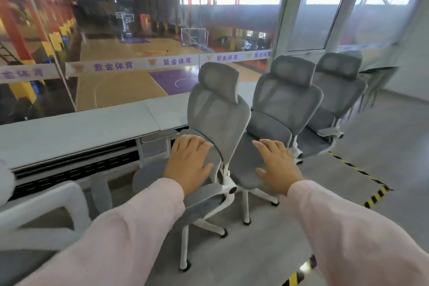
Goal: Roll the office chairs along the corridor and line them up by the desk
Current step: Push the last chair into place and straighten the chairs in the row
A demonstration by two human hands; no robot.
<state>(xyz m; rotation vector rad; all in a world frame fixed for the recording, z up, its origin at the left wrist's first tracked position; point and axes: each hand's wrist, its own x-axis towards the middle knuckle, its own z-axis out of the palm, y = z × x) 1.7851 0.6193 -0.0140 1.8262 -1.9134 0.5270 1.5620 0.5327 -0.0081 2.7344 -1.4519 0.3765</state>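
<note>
Both arms reach toward 12 o'clock; left hand flat at nearest chair back, right hand at 1 o'clock; grips apart, fingers straight.

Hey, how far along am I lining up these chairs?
Done, it seems: the middle chair and far chair stand side by side along the desk. In hand: the nearest chair, with the left hand flat at its back and the right hand open beside it; it sits angled, not yet in row. Left: squaring it up. The white frame at lower left may be another chair; I can't tell.
</note>
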